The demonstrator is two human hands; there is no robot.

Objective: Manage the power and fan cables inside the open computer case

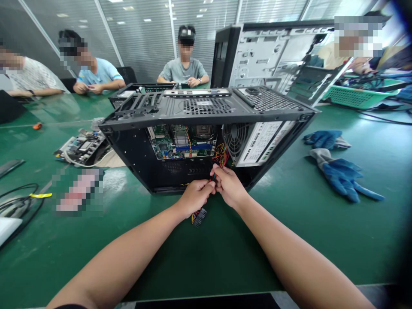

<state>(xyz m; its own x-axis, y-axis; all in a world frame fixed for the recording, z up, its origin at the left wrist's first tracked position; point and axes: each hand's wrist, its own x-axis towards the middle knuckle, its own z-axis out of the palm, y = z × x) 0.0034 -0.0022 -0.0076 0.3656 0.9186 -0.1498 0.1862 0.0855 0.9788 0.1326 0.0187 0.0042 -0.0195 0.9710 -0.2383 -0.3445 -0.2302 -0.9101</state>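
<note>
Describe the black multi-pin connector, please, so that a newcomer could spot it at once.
Start at the open computer case on the green table. In front of it, find the person's bare left grip; the black multi-pin connector shows just below. Unlike the thin yellow and red wires beside it, it is a chunky, ridged rectangular block.

Two bare hands are the wearer's own: one left hand and one right hand. Four other people surround one green surface. At least two black metal computer cases show, the nearer holding one silver power supply. There are two blue-and-grey gloves, one green plastic basket, and multicoloured wires too tangled to count.
</note>
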